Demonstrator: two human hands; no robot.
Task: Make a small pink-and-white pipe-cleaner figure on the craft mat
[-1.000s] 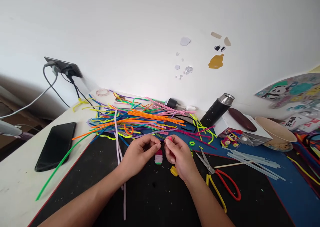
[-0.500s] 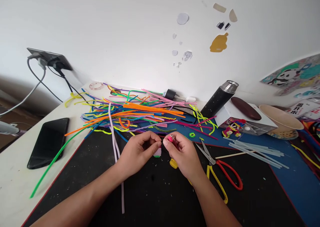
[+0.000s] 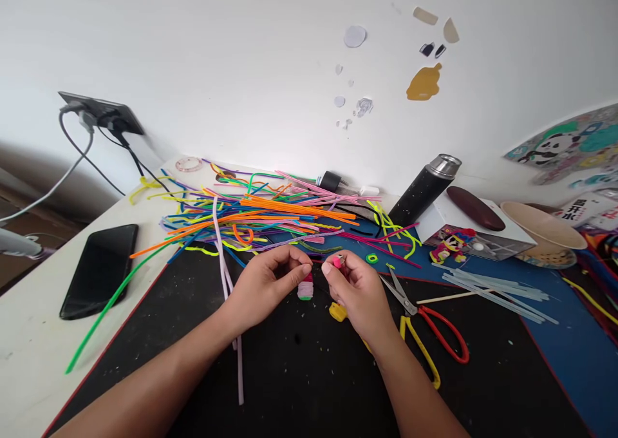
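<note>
My left hand (image 3: 270, 286) is closed, thumb and forefinger pinched together; whatever lies between them is too small to make out. A short gap away, my right hand (image 3: 355, 293) is closed on a small pink pipe-cleaner piece (image 3: 337, 262), which pokes out above the thumb. Between and just below the hands, a small wound piece (image 3: 305, 290) in pink, pale lilac and green lies on the black mat (image 3: 299, 386). A yellow coiled piece (image 3: 337, 311) rests beside my right hand, partly covered by it. Two long pale lilac pipe cleaners (image 3: 222, 257) pass behind my left wrist.
A heap of coloured pipe cleaners (image 3: 270, 209) spreads behind the hands. Open scissors (image 3: 410, 308) with red and yellow handles lie to the right, near pale glue sticks (image 3: 497, 290). A black flask (image 3: 425, 190), a box (image 3: 476, 225) and a small figure (image 3: 452, 245) stand behind. Left is a phone (image 3: 99, 270).
My hands have drawn slightly apart, with a wider gap between the fingertips. More of the pink and lilac wound piece shows. The whole view has shifted a little.
</note>
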